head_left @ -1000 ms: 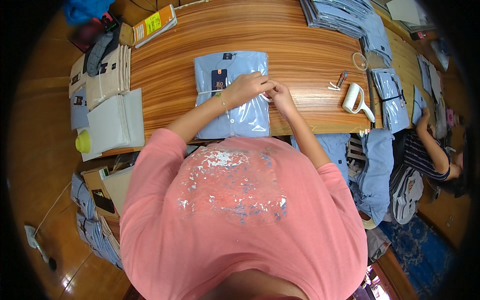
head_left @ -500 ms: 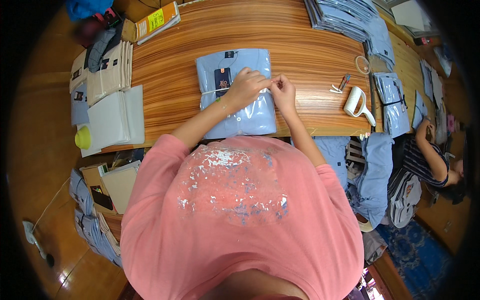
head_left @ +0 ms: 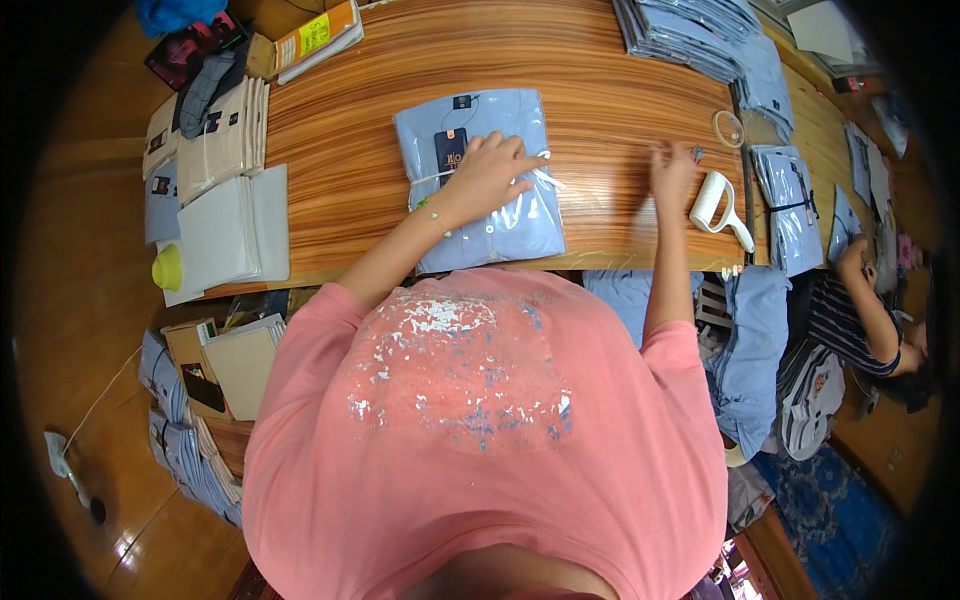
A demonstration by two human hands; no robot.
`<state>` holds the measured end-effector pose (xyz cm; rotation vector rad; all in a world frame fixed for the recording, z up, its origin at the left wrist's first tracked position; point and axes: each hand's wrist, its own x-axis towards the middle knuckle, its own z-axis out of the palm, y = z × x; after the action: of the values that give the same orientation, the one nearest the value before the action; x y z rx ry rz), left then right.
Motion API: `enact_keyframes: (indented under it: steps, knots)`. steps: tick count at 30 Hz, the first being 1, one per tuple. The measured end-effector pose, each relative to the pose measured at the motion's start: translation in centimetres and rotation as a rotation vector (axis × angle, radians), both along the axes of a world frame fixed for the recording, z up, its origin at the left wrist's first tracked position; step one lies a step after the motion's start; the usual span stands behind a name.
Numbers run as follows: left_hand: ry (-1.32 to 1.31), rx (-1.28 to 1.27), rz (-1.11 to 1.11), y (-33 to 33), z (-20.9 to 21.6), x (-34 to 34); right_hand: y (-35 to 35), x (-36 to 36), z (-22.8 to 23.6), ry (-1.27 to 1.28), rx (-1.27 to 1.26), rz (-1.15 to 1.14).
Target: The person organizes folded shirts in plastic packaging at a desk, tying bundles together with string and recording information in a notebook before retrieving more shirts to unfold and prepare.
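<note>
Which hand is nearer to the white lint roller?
Right. The right hand is just left of and slightly beyond the lint roller; the left hand is farther left, on the packaged blue shirt.

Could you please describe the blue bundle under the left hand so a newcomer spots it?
On the striped brown wooden table, look beneath the person's left hand. There lies the folded pale-blue garment in clear plastic; unlike the black-banded blue bundle farther right, it is bound with white cord.
</note>
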<state>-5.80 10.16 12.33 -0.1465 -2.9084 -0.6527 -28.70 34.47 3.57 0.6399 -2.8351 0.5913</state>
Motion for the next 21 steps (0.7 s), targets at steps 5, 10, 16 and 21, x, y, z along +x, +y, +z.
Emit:
enact_keyframes:
  steps: [5,10,16,21]
  knots:
    - [-0.062,-0.029,0.017,0.9,0.1,0.3,0.9,-0.9,0.8,0.040,0.406,-0.255]
    - [-0.241,0.188,0.184,-1.5,1.9,2.9,2.1,-2.5,-0.7,-0.076,0.361,-0.115]
    - [-0.091,-0.031,0.309,1.7,2.5,1.9,0.7,-2.7,0.6,-0.192,0.271,-0.129]
    - [-0.115,-0.123,0.379,2.5,0.5,2.0,0.8,-3.1,0.4,-0.202,0.240,-0.050]
